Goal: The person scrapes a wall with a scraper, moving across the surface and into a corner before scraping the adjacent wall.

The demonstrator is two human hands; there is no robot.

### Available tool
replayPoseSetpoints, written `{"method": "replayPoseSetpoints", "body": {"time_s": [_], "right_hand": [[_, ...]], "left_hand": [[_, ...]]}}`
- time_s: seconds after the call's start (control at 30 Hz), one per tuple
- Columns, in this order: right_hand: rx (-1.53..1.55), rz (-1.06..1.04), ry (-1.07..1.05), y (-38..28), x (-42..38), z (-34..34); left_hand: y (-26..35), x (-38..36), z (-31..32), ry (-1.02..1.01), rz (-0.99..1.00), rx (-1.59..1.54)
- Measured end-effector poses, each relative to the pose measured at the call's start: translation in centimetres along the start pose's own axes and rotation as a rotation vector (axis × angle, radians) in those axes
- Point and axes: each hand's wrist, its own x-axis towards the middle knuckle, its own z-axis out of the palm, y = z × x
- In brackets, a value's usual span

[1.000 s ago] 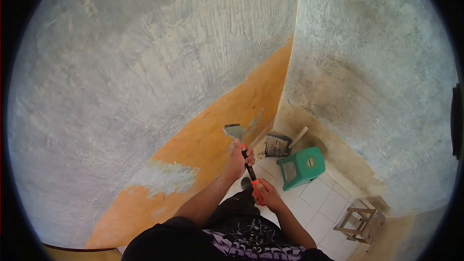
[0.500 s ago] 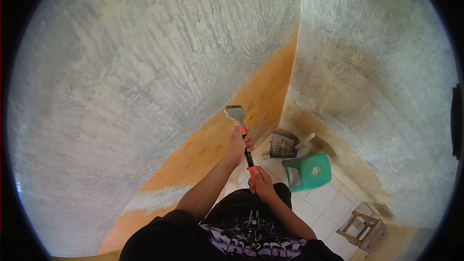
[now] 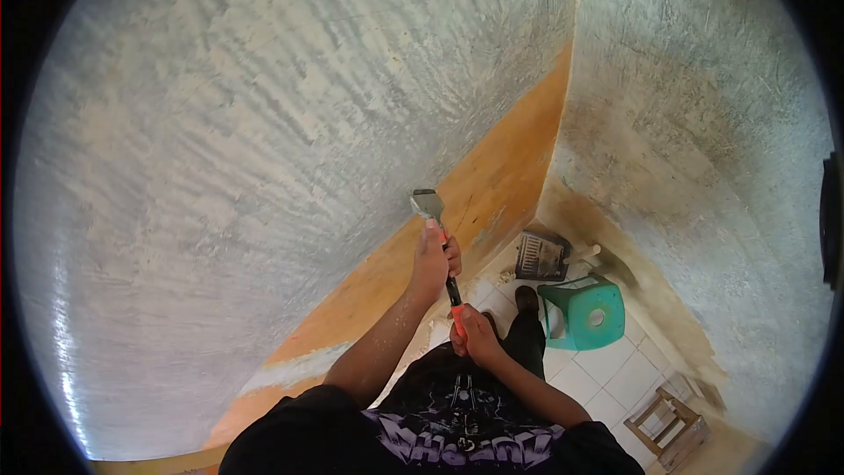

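Observation:
Both hands grip a long-handled scraper (image 3: pixel 453 290) with a black and orange handle and a wide metal blade. My left hand (image 3: pixel 431 266) is closed round the upper handle, its thumb lying up toward the blade. Lower down, my right hand (image 3: pixel 476 336) wraps the orange end of the handle, close in front of my black shirt. The blade overlaps the wall (image 3: pixel 290 123) in this view, where rough grey surface meets an orange painted band (image 3: pixel 492 171). Pale dust speckles my left forearm.
A second scuffed wall (image 3: pixel 686 123) meets the first at a corner on the right. On the white tiled floor (image 3: pixel 576 384) stand a dark dustpan-like tray (image 3: pixel 541 255), a green plastic stool (image 3: pixel 598 315) and a small wooden stool (image 3: pixel 666 429). My foot is beside the green stool.
The view has shifted, so the corner, tray and stools sit farther right. My foot now shows beside the green stool. Both hands keep the same grip on the scraper.

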Motion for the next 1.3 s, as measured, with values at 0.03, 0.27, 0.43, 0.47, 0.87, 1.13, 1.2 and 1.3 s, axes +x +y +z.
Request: {"method": "replayPoseSetpoints", "body": {"time_s": [0.03, 0.27, 0.43, 0.47, 0.87, 1.13, 1.2, 1.3], "right_hand": [[-0.003, 0.005, 0.016, -0.1, 0.1, 0.1], [-0.010, 0.024, 0.059, -0.9, -0.2, 1.1], [-0.012, 0.027, 0.025, -0.5, 0.1, 1.0], [-0.014, 0.028, 0.029, -0.4, 0.1, 1.0], [0.034, 0.056, 0.035, -1.0, 0.5, 1.6], [0.072, 0.054, 0.084, -2.0, 1.3, 1.7], [0.080, 0.045, 0.090, -2.6, 1.5, 1.6], [0.150, 0.053, 0.094, -3.4, 2.0, 1.1]], "left_hand": [[0.1, -0.1, 0.0, 0.004, -0.001, 0.005], [-0.1, 0.1, -0.3, 0.008, -0.007, 0.014], [0.2, 0.1, 0.0, 0.054, -0.020, 0.050], [0.3, 0.0, 0.0, 0.053, -0.027, 0.048], [0.9, 0.7, 0.6, 0.054, -0.031, 0.119], [1.8, 1.8, 2.1, 0.042, -0.012, 0.151], [2.0, 2.3, 2.6, 0.031, -0.011, 0.159], [2.6, 3.1, 4.0, -0.007, -0.012, 0.162]]}}
